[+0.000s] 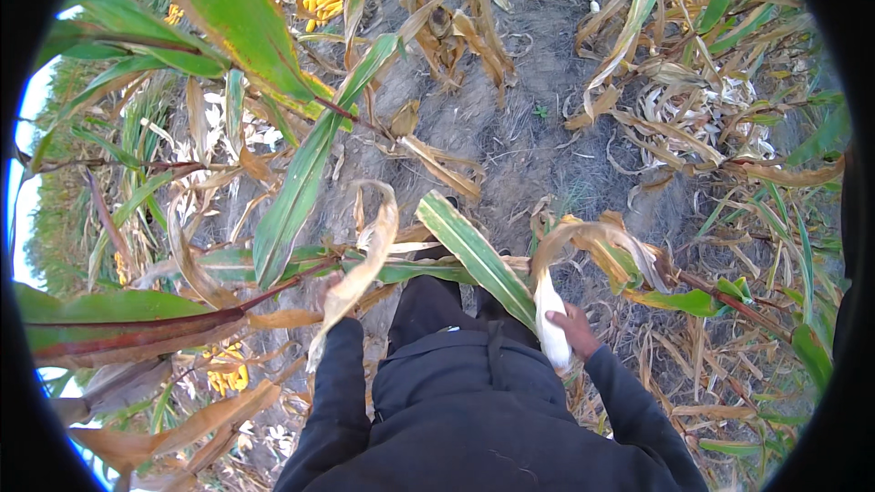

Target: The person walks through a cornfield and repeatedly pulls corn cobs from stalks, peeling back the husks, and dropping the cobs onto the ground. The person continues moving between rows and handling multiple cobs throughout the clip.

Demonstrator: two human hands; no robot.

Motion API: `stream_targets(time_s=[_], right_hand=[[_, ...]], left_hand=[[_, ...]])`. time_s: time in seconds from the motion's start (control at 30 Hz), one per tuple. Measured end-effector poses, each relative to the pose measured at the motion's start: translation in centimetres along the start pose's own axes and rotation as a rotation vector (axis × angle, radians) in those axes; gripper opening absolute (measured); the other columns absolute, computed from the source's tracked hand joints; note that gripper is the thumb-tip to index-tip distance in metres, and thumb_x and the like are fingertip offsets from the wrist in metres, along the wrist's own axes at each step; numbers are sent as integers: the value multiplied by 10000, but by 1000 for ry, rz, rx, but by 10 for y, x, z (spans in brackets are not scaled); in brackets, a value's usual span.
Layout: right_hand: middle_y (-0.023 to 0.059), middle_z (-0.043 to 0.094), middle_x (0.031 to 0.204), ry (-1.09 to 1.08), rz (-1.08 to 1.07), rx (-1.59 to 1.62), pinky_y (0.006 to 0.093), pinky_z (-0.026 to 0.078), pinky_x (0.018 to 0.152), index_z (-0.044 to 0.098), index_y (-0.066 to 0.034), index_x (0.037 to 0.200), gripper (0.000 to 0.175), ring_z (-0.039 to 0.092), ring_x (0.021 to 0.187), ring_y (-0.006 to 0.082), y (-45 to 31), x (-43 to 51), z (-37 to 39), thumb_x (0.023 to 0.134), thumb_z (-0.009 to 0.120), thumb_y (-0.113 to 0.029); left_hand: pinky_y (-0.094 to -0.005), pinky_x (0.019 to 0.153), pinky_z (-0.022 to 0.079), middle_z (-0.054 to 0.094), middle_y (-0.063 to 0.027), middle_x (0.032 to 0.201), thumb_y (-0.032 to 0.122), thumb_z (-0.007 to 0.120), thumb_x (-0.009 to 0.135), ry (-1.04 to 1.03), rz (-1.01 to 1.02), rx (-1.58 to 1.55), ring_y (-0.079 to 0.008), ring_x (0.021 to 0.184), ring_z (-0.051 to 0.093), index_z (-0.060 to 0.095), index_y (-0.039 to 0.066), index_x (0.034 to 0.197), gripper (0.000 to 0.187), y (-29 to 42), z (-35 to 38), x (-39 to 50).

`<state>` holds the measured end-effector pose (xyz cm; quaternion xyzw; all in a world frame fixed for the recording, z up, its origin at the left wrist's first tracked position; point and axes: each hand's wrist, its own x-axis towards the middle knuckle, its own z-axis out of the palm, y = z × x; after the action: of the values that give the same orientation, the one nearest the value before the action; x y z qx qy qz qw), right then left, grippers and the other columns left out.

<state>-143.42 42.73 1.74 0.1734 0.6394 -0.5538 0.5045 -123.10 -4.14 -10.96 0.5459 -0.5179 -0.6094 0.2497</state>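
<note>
My right hand (578,332) grips a maize ear (552,328) in a pale, dry husk, with the thumb across its side. Brown withered leaves (581,236) arch just above the ear, and a green maize leaf (478,256) slants down to it from the left. Much of my left hand (332,291) is hidden behind a curled dry leaf (366,266), so its grip does not show. Beside that hand, a reddish maize stalk (280,289) comes in from the left.
Husked yellow cobs lie in a pile (325,0) at the upper left and another pile (227,369) at the lower left. Pale husk heaps (711,113) lie at the right. Leaning stalks (735,302) and broad leaves (225,7) cross both sides over bare soil (526,130).
</note>
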Motion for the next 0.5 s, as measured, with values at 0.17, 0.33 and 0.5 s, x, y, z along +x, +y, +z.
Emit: stream_targets(time_s=[0.17, 0.33, 0.5], right_hand=[[62, 622, 931, -57, -28, 406, 325, 528, 701, 536, -32, 1130, 374, 624, 809, 177, -97, 69, 7, 902, 567, -327], [170, 565, 1174, -140, -519, 526, 408, 482, 913, 429, -2, 1296, 555, 579, 1047, 231, -303, 134, 18, 1004, 280, -449], [217, 555, 1198, 172, -614, 431, 323, 550, 717, 462, 60, 1239, 450, 614, 1013, 235, -405, 173, 53, 972, 433, -301]], left_hand=[[-274, 556, 451, 614, -35, 760, 252, 582, 897, -10, 54, 282, -113, 644, 550, 636, -32, 920, 290, 23, 51, -44], [-271, 568, 474, 616, -55, 718, 193, 624, 891, -295, 194, 277, -120, 632, 578, 610, -36, 970, 242, 96, 107, -28], [-307, 845, 489, 620, -184, 1101, 280, 699, 833, -218, 283, 492, -213, 1003, 610, 451, -51, 1302, 626, 160, 183, 39]])
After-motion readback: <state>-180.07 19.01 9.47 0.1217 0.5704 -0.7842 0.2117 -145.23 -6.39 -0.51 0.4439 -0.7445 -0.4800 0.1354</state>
